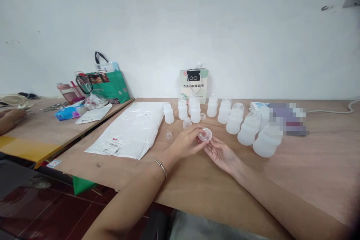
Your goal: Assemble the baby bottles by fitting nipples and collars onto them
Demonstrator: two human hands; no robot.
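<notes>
Between my two hands is a clear round bottle collar (205, 134), its open ring facing up toward me. My left hand (188, 142), with a bracelet on the wrist, pinches it from the left. The fingers of my right hand (221, 153) are closed on its lower right edge. A clear bottle nipple (169, 134) lies on the table left of my left hand. Just behind my hands are a clear cap (187, 122) and another ring (203, 116). Several frosted baby bottles (235, 120) stand in a curved row beyond; a bottle without a cap (168, 114) is at its left end.
A white plastic mailing bag (126, 129) lies flat at left. A paper bag (193, 86) stands against the wall. A blurred purple package (287, 118) and a white cable (334, 110) are at right. On the adjoining table are a green bag (111, 86) and another person's arm (9, 120).
</notes>
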